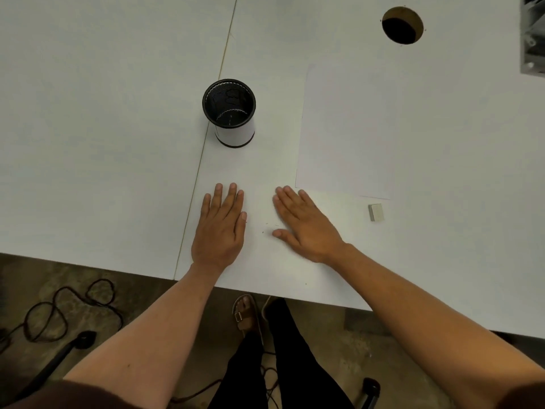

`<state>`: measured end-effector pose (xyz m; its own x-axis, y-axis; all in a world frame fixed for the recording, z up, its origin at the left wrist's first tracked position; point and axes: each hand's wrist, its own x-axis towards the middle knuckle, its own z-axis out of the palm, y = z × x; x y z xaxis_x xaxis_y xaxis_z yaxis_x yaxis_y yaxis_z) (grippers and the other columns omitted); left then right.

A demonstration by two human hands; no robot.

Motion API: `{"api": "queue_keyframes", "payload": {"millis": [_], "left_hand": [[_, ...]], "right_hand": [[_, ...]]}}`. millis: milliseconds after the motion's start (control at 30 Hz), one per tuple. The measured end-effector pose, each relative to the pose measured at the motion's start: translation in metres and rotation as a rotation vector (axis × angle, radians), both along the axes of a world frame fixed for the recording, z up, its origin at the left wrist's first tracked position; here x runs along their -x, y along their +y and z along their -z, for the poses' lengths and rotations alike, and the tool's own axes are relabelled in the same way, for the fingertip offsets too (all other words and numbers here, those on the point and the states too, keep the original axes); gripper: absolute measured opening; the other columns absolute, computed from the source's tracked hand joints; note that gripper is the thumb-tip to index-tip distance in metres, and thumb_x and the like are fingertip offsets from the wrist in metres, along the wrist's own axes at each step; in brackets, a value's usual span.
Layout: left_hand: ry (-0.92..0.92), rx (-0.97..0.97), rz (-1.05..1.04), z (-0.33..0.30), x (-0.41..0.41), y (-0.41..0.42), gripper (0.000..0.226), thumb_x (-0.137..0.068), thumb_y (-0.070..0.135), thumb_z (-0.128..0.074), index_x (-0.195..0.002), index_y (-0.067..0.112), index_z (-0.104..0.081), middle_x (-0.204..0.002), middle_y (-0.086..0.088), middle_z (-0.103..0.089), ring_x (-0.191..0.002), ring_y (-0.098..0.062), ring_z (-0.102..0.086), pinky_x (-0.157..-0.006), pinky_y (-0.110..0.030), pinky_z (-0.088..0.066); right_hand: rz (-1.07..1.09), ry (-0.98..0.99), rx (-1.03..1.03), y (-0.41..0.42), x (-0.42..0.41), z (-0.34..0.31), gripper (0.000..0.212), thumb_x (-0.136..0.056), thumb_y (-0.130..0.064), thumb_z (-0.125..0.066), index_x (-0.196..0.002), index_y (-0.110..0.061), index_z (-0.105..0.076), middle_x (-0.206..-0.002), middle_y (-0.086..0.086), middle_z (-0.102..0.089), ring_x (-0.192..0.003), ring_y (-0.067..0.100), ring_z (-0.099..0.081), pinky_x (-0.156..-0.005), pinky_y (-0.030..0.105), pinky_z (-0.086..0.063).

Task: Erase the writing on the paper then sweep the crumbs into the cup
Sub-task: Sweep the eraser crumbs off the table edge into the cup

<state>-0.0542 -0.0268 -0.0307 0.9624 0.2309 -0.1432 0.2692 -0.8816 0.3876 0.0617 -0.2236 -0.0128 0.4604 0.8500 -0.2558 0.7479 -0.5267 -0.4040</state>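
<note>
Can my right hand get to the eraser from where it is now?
Probably yes. The right hand lies flat on the table, and the eraser sits just to its right with only bare tabletop between them; the paper lies beyond, not in the way.

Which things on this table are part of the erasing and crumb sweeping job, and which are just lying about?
Part of the job:
paper
eraser
cup
crumbs, between the hands
left hand and right hand, both flat on the table

Just lying about:
round hole in the table
cables on the floor
</note>
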Motion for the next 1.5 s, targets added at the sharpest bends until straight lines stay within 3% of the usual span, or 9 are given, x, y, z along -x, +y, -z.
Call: {"api": "queue_keyframes", "payload": {"millis": [233,367,533,667,833,967,1167,1333,1500], "left_hand": [[0.0,0.004,0.038,0.001,0.001,0.0,0.06,-0.105,0.043,-0.014,-0.159,0.016,-0.019,-0.167,-0.001,-0.016,-0.156,-0.021,0.0,-0.127,-0.04,0.001],[-0.016,0.01,0.035,-0.001,0.002,0.0,0.061,-0.105,0.042,-0.014,-0.158,0.014,-0.022,-0.166,-0.001,-0.018,-0.155,-0.02,-0.001,-0.127,-0.04,0.002],[-0.024,0.033,0.082,-0.002,0.003,-0.001,0.061,-0.105,0.042,-0.016,-0.157,0.013,-0.025,-0.165,-0.002,-0.02,-0.155,-0.022,-0.004,-0.127,-0.042,0.0],[0.017,0.005,0.154,-0.002,0.004,-0.001,0.066,-0.102,0.048,-0.011,-0.158,0.013,-0.016,-0.167,-0.004,-0.009,-0.155,-0.02,0.001,-0.127,-0.04,0.002],[0.076,-0.025,0.369,0.0,0.008,-0.001,0.073,-0.1,0.057,-0.007,-0.159,0.015,-0.002,-0.167,-0.003,0.005,-0.155,-0.017,0.01,-0.126,-0.035,0.006],[0.113,0.009,0.471,-0.002,0.018,-0.013,0.075,-0.098,0.062,-0.005,-0.157,0.018,0.007,-0.167,-0.002,0.01,-0.154,-0.014,0.016,-0.124,-0.029,0.013],[0.133,0.139,0.523,-0.006,0.039,-0.041,0.07,-0.1,0.058,-0.009,-0.157,0.018,0.001,-0.165,0.002,0.009,-0.152,-0.008,0.018,-0.124,-0.028,0.012],[0.027,0.411,0.372,-0.018,0.045,-0.043,0.06,-0.104,0.047,-0.022,-0.155,0.02,-0.008,-0.166,0.005,-0.004,-0.153,0.0,0.006,-0.126,-0.026,0.003],[0.021,0.208,0.124,-0.016,0.059,-0.018,0.068,-0.102,0.054,-0.019,-0.158,0.019,0.0,-0.167,0.003,0.004,-0.155,-0.01,0.009,-0.125,-0.027,0.008]], "right_hand": [[-0.177,-0.047,0.104,-0.012,0.035,0.0,0.08,-0.095,-0.065,-0.013,-0.152,-0.011,0.005,-0.159,0.006,0.011,-0.145,0.015,0.019,-0.118,0.035,0.012],[-0.204,0.046,0.082,-0.022,0.055,-0.005,0.079,-0.094,-0.065,-0.011,-0.152,-0.015,0.005,-0.159,0.001,0.011,-0.145,0.013,0.017,-0.119,0.035,0.007],[0.403,0.038,-0.195,-0.044,0.056,-0.012,0.073,-0.097,-0.059,-0.016,-0.153,-0.014,0.0,-0.16,0.001,0.006,-0.147,0.012,0.008,-0.12,0.03,0.003],[0.756,0.019,-0.027,-0.079,0.066,-0.003,0.08,-0.094,-0.067,-0.012,-0.152,-0.014,0.007,-0.159,0.001,0.011,-0.145,0.011,0.015,-0.12,0.036,0.003],[0.583,-0.06,0.178,-0.077,0.098,0.004,0.089,-0.091,-0.072,-0.005,-0.151,-0.007,0.009,-0.159,0.011,0.013,-0.145,0.021,0.019,-0.119,0.043,0.006],[0.49,-0.059,0.183,-0.055,0.11,0.001,0.089,-0.091,-0.072,-0.004,-0.15,-0.008,0.012,-0.158,0.01,0.016,-0.145,0.02,0.02,-0.119,0.043,0.007],[0.332,-0.027,0.131,-0.037,0.132,-0.001,0.084,-0.092,-0.07,-0.005,-0.15,-0.01,0.006,-0.158,0.008,0.012,-0.146,0.02,0.016,-0.12,0.045,0.0],[0.46,0.062,-0.019,-0.048,0.125,-0.009,0.081,-0.093,-0.067,-0.007,-0.152,-0.014,0.008,-0.159,0.003,0.015,-0.145,0.013,0.018,-0.12,0.038,0.003],[0.752,0.012,0.127,-0.066,0.137,-0.011,0.087,-0.09,-0.073,-0.004,-0.15,-0.012,0.012,-0.159,0.006,0.015,-0.145,0.018,0.018,-0.12,0.039,0.003]]}}
